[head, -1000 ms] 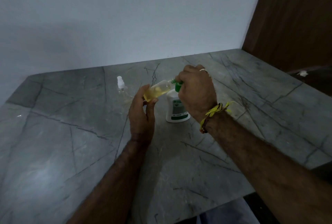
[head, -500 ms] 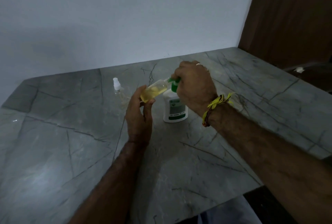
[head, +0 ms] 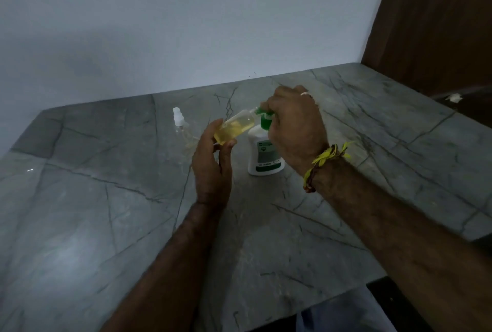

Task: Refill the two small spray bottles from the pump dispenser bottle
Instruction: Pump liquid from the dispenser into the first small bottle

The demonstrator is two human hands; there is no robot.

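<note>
Head view: the scene is dimly lit, and the top of the pump dispenser bottle (head: 265, 154) is largely covered by the right hand (head: 296, 129), which is closed down over the green pump head (head: 266, 120); the nozzle tip itself cannot be made out clearly. A tilted small spray bottle (head: 234, 128), partly filled with yellowish liquid, is gripped at its base by the curled fingers and thumb of the left hand (head: 211, 165), its open neck pointed toward the pump at about 2 o'clock. Whether neck and nozzle touch cannot be told. The second spray bottle (head: 179, 122), clear with a white cap, is seen at 10 o'clock from the left hand, its body nearly lost against the grey stone table (head: 106, 225). The dispenser is stood on the table near its middle. Wide bare surface is left at 7 and 4 o'clock; the near edge is cut at 5 o'clock, and a wall (head: 186, 25) bounds the far edge.
</note>
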